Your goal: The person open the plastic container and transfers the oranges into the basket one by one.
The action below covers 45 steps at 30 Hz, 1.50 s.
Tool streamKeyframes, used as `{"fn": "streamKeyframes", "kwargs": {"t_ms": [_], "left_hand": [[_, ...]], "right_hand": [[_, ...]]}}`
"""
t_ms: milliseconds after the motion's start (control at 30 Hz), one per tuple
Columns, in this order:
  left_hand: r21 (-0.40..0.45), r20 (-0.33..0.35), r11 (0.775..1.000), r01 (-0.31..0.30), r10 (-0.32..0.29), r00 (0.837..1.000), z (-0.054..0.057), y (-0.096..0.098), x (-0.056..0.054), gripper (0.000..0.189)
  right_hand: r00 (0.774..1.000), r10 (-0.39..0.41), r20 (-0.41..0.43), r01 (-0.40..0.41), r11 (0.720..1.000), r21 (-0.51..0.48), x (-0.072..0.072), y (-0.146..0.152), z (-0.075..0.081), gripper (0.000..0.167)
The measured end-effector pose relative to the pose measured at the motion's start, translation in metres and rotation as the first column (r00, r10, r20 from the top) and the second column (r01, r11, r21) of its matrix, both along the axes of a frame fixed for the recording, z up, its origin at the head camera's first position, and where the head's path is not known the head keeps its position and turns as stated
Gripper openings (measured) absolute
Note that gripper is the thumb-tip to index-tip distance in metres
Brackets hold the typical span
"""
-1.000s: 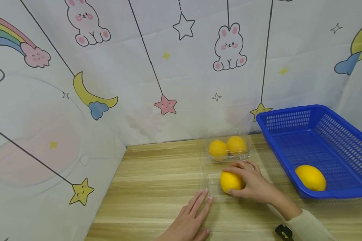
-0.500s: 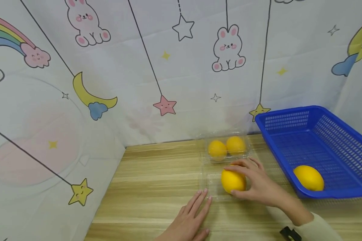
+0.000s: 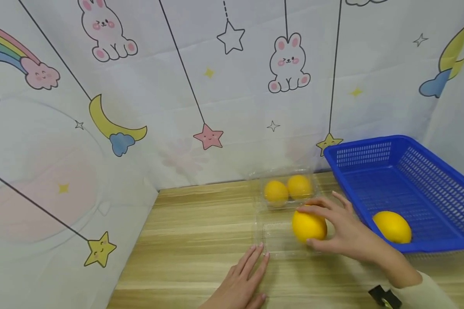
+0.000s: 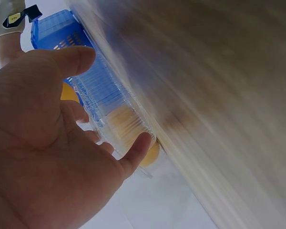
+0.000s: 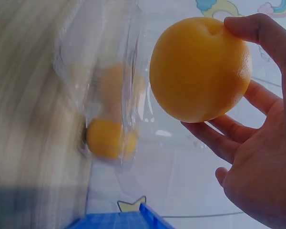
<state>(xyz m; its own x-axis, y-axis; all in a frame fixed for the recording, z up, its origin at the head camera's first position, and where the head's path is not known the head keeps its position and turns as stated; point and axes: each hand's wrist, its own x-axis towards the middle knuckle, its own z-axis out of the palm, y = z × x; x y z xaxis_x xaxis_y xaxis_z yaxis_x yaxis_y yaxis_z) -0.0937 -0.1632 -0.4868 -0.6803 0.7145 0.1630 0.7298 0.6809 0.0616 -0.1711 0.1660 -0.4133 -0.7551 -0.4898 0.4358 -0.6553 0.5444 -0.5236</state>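
My right hand (image 3: 349, 234) holds an orange (image 3: 308, 225) between thumb and fingers, raised over the near half of a clear plastic clamshell box (image 3: 278, 238). The right wrist view shows that same orange (image 5: 200, 69) gripped at the fingertips. Two more oranges sit in the box's far half, a left one (image 3: 276, 192) and a right one (image 3: 299, 187). My left hand (image 3: 241, 279) lies with fairly straight fingers, its fingertips at the box's near left corner. In the left wrist view, the left palm (image 4: 52, 143) partly covers the box.
A blue mesh basket (image 3: 375, 184) stands at the right, with another orange (image 3: 392, 226) in its near left corner. Behind the wooden table (image 3: 185, 240) hangs a white cloth (image 3: 247, 107) printed with rabbits and stars. A second cloth side closes off the left.
The right hand has lifted the orange out of the box's near half and carried it rightward, toward the basket. My left hand has stayed nearly still. The head view has shifted slightly.
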Motion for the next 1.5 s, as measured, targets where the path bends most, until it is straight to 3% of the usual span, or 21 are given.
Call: {"fn": "streamKeyframes", "kwargs": {"t_ms": [333,567,833,1200,1500], "left_hand": [[0.013,0.035,1.000,0.006,-0.007,0.999,-0.001,0.000,0.000,0.083],[0.013,0.033,1.000,0.006,-0.007,0.999,-0.001,-0.001,0.001,0.084],[0.017,0.033,1.000,0.006,-0.006,0.999,-0.001,-0.001,0.001,0.085],[0.019,0.082,1.000,-0.006,0.004,0.997,0.001,-0.001,0.002,0.085],[0.009,0.050,1.000,0.006,-0.007,0.999,-0.001,-0.001,0.001,0.084]], "right_hand": [[0.996,-0.070,-0.055,0.069,0.997,-0.024,-0.004,0.033,0.010,0.067],[0.988,-0.152,-0.021,0.151,0.988,-0.018,-0.006,0.057,0.023,0.068],[0.970,-0.241,-0.036,0.241,0.970,0.010,-0.010,0.082,0.028,0.069],[0.938,-0.344,-0.048,0.346,0.937,0.037,-0.022,0.109,0.020,0.070],[0.926,-0.377,-0.008,0.377,0.924,0.062,-0.031,0.119,0.011,0.073]]}}
